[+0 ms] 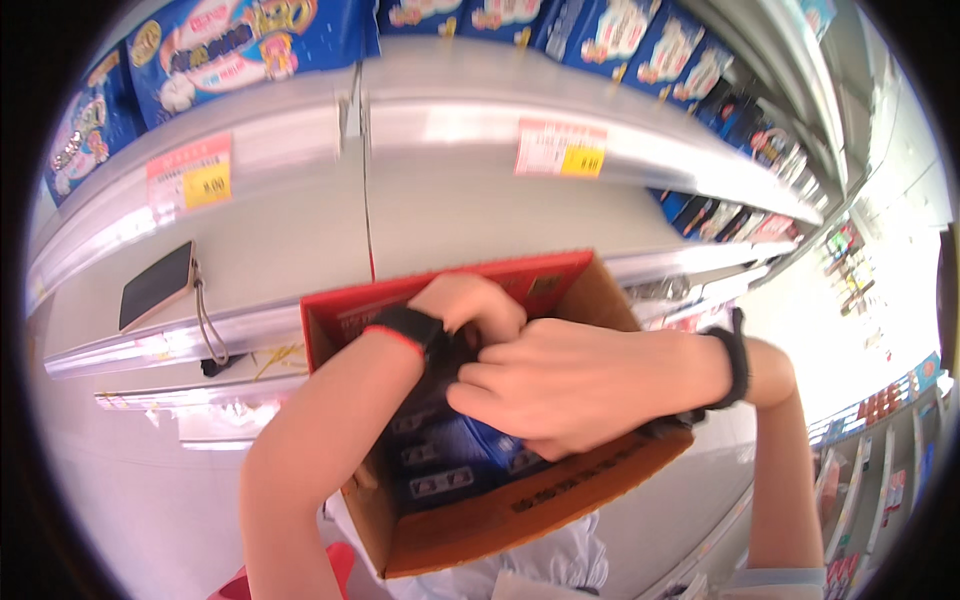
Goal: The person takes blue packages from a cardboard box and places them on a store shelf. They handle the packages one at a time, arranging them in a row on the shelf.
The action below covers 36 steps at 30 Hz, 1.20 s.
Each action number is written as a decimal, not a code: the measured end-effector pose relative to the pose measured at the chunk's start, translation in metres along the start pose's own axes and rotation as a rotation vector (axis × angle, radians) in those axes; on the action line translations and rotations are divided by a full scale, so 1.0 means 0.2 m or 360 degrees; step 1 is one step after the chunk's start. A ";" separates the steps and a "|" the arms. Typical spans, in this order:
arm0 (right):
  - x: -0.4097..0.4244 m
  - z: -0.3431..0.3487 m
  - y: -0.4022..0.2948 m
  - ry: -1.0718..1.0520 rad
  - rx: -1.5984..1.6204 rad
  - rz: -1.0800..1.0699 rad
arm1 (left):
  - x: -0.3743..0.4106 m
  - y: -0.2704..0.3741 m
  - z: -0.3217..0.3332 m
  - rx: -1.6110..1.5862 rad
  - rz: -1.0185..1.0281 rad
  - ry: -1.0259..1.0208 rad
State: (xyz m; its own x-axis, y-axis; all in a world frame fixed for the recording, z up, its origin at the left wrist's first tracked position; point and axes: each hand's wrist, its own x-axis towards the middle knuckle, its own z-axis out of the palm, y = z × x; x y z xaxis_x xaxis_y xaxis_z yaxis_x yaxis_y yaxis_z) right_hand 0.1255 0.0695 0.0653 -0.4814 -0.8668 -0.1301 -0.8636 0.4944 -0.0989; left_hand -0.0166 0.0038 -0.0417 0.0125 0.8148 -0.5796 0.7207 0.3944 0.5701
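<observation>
An open cardboard box with a red inner back wall is in front of me, its back edge near the shelf. Blue printed packages lie inside it. My left hand, with a black band at the wrist, reaches down into the box, its fingers largely hidden. Across the box from the right comes my right hand, its fingers curled over a blue package; whether it grips the package is not plain. The two hands nearly meet, and both are slightly blurred.
A smartphone with a cord lies on the shelf at left. Blue packs line the shelf above, behind a rail with price tags. Lower shelf rails run beneath. More stocked shelving stands at the lower right.
</observation>
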 end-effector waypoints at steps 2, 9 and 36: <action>-0.15 -0.25 -0.05 0.0232 0.0209 -0.0036 | -0.04 0.05 0.00 -0.0088 -0.0146 0.0058; -0.56 -0.62 -0.20 0.1244 -0.1005 -0.0114 | -0.10 0.04 0.01 -0.0165 -0.0242 0.0083; -0.06 -1.01 0.99 0.0781 -0.1134 0.0963 | 0.13 -0.05 0.01 -0.0150 -0.0213 -0.0149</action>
State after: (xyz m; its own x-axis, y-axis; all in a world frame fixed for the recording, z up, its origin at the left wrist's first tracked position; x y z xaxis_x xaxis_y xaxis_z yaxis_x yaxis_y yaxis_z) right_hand -0.0709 0.1649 0.2458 -0.7317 -0.4985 0.4649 -0.2713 0.8387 0.4722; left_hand -0.0217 0.0195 -0.0634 -0.0112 0.7110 -0.7031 0.6522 0.5382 0.5339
